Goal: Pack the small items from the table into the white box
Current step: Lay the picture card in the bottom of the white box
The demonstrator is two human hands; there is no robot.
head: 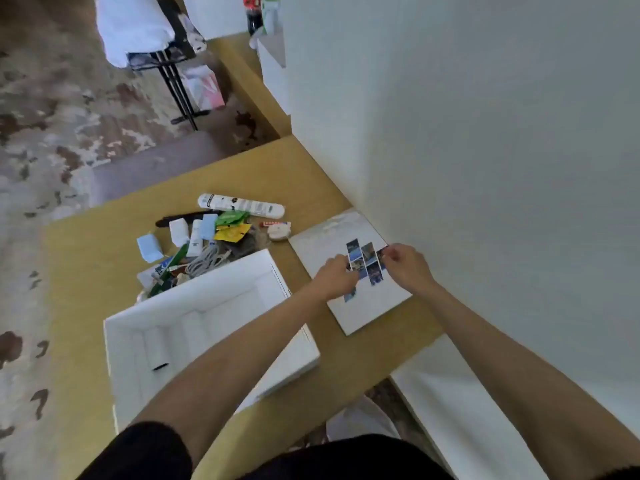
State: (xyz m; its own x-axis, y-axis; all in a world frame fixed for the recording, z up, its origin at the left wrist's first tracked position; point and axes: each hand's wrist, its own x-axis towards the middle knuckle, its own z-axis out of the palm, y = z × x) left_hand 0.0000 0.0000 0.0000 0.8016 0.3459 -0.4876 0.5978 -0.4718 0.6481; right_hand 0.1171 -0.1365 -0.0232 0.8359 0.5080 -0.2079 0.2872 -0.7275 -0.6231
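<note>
Both hands work the photo strips (367, 263) fanned on a white board (377, 306) at 3 o'clock of the white box (298, 355): the left hand (337, 277) presses fingers flat, the right hand (408, 265) pinches one strip's end, likely gathering them. The wall (485, 133) crowds 1 o'clock; the clutter pile (207, 244) lies at the box's 12.

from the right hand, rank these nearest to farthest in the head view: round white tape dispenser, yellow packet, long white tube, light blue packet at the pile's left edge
From the right hand:
1. Round white tape dispenser, just left of the white board.
2. Yellow packet, middle of the pile.
3. Long white tube, at the pile's far side.
4. Light blue packet, at the pile's left edge.
</note>
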